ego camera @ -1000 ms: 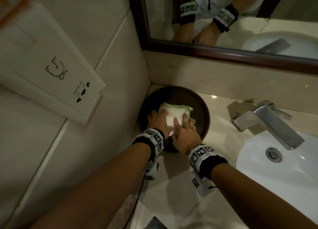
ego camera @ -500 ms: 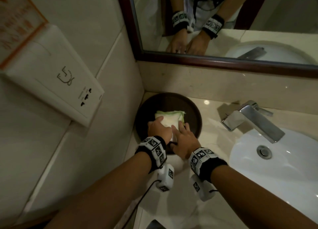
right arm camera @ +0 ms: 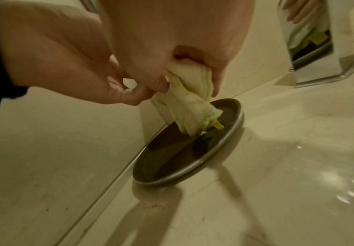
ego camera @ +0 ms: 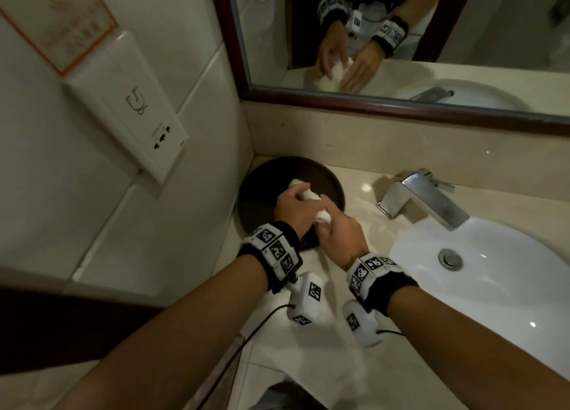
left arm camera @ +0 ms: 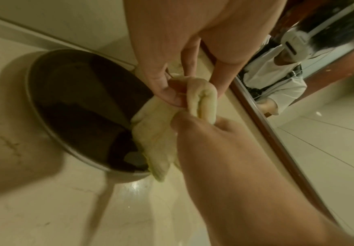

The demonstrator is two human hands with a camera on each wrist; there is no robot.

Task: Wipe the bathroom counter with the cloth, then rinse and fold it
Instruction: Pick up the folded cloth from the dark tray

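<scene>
On the far left wall hangs a white socket plate (ego camera: pixel 135 113). Just right of it, in the far left corner of the surface (ego camera: pixel 364 224), sits a dark round tray (ego camera: pixel 256 194).

The cloth (ego camera: pixel 308 195) is above that tray. It is bunched up, pale with a green edge. Both hands are clamped on it. The left hand (ego camera: pixel 293 209) pinches one end with its thumb and curled fingers. The right hand (ego camera: pixel 339 234) is wrapped round the other end, close beside the left hand. In the right wrist view the loose end of the cloth hangs down and touches the tray or is very near it; I cannot tell which.

To the right stands a shiny metal tap (ego camera: pixel 425 200). Past it, on the near right, is the white sink (ego camera: pixel 493 286) with its drain (ego camera: pixel 450 258). Above the back of the surface is a mirror (ego camera: pixel 462 55) in a dark frame, and it shows the two hands on the cloth.

I think this is the start of the job: the cloth is being picked up from the tray, and the wiping has not begun. The next move needs the cloth lifted clear of the tray and opened a bit, so a flat side can press on the surface. One hand could then rub it across, from the tray side toward the sink.
</scene>
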